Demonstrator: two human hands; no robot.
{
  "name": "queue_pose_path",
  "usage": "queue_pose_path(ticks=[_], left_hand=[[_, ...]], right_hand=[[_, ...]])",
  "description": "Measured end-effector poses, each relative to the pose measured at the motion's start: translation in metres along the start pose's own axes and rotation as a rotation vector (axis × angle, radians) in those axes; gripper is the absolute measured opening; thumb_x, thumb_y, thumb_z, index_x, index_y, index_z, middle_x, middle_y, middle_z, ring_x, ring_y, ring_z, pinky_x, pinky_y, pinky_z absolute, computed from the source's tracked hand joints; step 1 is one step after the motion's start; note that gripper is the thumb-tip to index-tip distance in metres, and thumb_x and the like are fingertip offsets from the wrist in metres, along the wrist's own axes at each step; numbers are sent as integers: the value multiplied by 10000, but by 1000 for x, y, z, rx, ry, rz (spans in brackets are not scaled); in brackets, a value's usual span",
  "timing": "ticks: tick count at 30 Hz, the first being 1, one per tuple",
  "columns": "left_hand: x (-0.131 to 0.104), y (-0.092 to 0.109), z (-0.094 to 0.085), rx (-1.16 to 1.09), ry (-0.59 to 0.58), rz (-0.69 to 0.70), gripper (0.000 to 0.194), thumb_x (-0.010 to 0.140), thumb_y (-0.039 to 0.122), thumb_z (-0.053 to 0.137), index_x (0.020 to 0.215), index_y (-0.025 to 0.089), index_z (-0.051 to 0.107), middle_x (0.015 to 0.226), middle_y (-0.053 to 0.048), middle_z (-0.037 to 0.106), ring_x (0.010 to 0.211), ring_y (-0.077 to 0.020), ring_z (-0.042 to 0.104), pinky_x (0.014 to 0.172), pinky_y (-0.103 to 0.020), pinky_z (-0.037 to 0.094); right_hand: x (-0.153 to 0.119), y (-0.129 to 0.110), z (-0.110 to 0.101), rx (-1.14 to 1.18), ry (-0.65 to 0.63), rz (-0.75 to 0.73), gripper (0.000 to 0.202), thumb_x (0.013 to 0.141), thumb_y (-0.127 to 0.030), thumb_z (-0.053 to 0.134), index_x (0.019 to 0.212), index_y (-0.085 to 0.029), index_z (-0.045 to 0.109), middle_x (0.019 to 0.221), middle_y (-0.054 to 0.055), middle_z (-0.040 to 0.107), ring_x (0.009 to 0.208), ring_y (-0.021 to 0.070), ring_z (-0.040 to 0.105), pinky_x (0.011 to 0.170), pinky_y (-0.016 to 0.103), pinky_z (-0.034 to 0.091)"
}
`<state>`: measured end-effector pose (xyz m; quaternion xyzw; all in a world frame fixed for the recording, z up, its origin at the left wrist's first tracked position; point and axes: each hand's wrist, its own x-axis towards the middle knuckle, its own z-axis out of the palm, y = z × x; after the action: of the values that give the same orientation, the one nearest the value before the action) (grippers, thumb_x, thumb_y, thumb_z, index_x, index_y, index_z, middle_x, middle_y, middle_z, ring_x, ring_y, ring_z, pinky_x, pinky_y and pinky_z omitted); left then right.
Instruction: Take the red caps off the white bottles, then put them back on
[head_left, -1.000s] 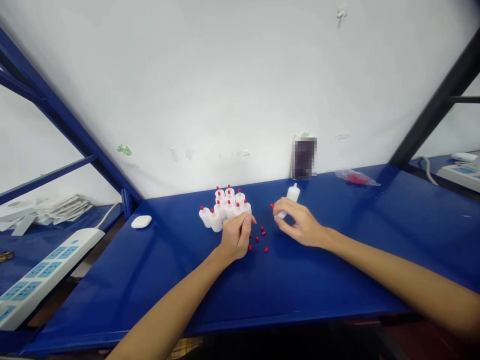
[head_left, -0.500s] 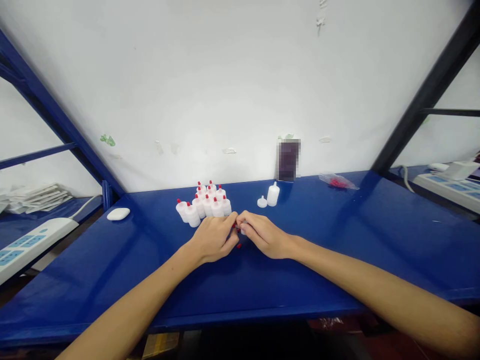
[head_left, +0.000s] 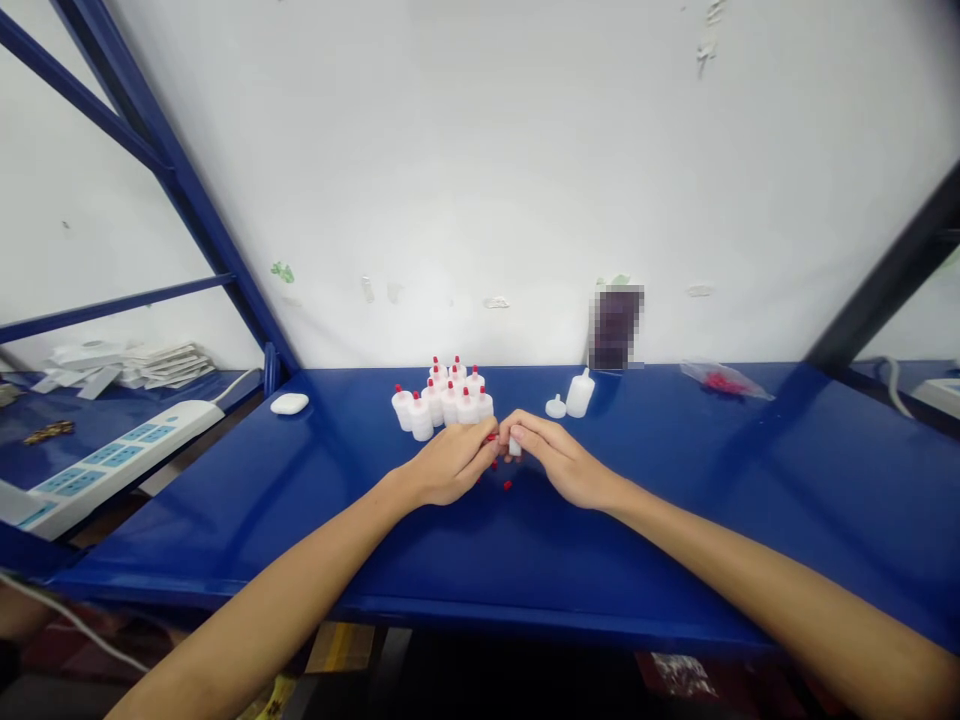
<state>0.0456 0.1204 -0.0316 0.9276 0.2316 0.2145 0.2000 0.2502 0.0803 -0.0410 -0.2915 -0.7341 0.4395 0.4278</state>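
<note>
My left hand (head_left: 456, 464) and my right hand (head_left: 559, 455) meet above the blue table. My right fingers are closed on a small white plastic piece (head_left: 515, 447), mostly hidden by the fingers. A small red cap (head_left: 492, 437) shows at my left fingertips, which are pinched against it. Below the hands, a loose red cap (head_left: 508, 485) lies on the table, with others partly hidden by my left hand. Just beyond stands a cluster of several white squeeze bottles (head_left: 421, 418) with red tips. An uncapped-looking white bottle (head_left: 580, 393) stands tilted in view beside a white nozzle cap (head_left: 556, 407).
A clear bag of red caps (head_left: 726, 381) lies at the back right. A dark pixelated rectangle (head_left: 616, 328) leans on the wall. At the left are a white rounded object (head_left: 289, 403), a power strip (head_left: 124, 455) and stacked white papers (head_left: 169, 364). Blue frame posts (head_left: 225, 230) flank the table.
The view has turned left, so everything sits farther right in the picture. My hands stay together, and more of the white piece shows between my right fingers.
</note>
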Motion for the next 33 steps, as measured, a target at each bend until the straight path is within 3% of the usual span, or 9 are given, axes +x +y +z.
queue_pose_path(ticks=[3, 6, 11, 15, 18, 21, 24, 29, 33], left_hand=[[1, -2, 4, -83, 73, 29, 328, 1051, 378, 311, 855, 183, 487, 787, -15, 571, 699, -144, 511, 680, -280, 383], [1, 1, 9, -199, 145, 3, 376, 1037, 419, 354, 789, 172, 494, 718, 2, 520, 665, -133, 465, 655, -274, 364], [5, 12, 25, -567, 122, -81, 381, 1009, 460, 383, 810, 165, 520, 727, -5, 563, 616, -118, 444, 601, -259, 363], [7, 16, 30, -722, 163, -135, 451, 1000, 516, 327, 672, 207, 342, 581, 55, 319, 499, -90, 279, 494, -244, 274], [5, 13, 20, -461, 172, -20, 434, 1022, 444, 280, 657, 213, 312, 595, 47, 302, 518, -103, 295, 517, -263, 286], [1, 5, 6, 28, 85, 145, 376, 994, 351, 367, 651, 197, 380, 612, 21, 414, 552, -118, 367, 565, -286, 307], [-3, -6, -2, 301, -2, 137, 347, 954, 323, 460, 637, 186, 433, 601, 17, 479, 524, -110, 402, 549, -287, 280], [-3, -15, -1, 396, -70, 28, 341, 923, 340, 535, 632, 177, 467, 569, 24, 512, 485, -100, 399, 521, -269, 218], [-3, -18, -1, 402, 0, -15, 373, 887, 442, 601, 650, 178, 489, 559, 32, 506, 487, -99, 394, 530, -253, 241]], right_hand=[[-1, -1, 1, 108, -14, 63, 246, 937, -446, 621, 960, -211, 552, 858, -11, 538, 775, 140, 499, 725, 276, 425], [-1, -4, 2, 237, -35, 93, 345, 807, -410, 780, 926, -214, 523, 850, -26, 532, 742, 123, 499, 680, 259, 427], [3, -3, 3, 293, -20, 139, 429, 723, -441, 835, 787, -201, 485, 697, -52, 517, 624, 104, 489, 598, 253, 401], [5, 6, -5, 149, 164, 106, 559, 737, -498, 799, 617, -222, 328, 571, -69, 418, 541, 101, 417, 534, 257, 334], [4, 7, -19, -129, 255, 34, 425, 862, -474, 674, 639, -213, 425, 631, -27, 497, 608, 138, 477, 606, 297, 397], [2, 4, -32, -582, 237, -121, 188, 964, -333, 530, 927, -195, 652, 960, 72, 660, 896, 218, 576, 838, 392, 452], [0, 7, -44, -941, 260, -193, 301, 966, -215, 464, 1192, -187, 662, 1206, 135, 656, 1109, 283, 551, 967, 469, 420], [-3, 21, -70, -1336, 406, -113, 403, 912, -145, 484, 1279, -160, 650, 1290, 140, 667, 1280, 371, 443, 986, 539, 354], [-7, 27, -83, -1455, 344, -126, 368, 937, -144, 476, 1244, -183, 675, 1292, 114, 687, 1348, 384, 397, 1000, 569, 308]])
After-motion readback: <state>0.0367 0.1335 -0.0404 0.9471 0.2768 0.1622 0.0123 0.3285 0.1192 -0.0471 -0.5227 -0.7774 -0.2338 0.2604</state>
